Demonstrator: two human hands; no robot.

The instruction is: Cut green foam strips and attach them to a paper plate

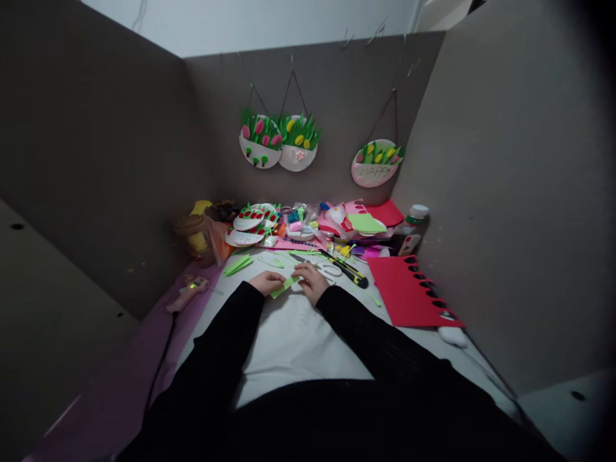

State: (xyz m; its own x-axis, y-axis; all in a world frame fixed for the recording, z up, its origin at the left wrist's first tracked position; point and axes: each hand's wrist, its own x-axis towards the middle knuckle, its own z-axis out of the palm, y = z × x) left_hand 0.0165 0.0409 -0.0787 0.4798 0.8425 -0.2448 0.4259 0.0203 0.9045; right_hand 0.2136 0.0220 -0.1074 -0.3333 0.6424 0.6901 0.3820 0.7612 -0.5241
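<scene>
A strip of light green paper (281,291) lies between my two hands, just above the white table cover (298,340). My left hand (267,282) has its fingers closed on the strip's left side. My right hand (312,281) grips the upper right end, its fingers bent over the paper. Right behind my right hand lie white-handled scissors (331,270) and a yellow and black utility knife (347,269). Several cut light green paper pieces (237,264) lie to the left, beyond my left hand.
A pink glue gun (188,294) with a cord rests at left. Red sheet (409,292) with cut-out holes lies at right, near a white mouse-like object (452,337). Paper-plate flower crafts (248,221) and supplies crowd the back. Grey panels (481,192) enclose the table.
</scene>
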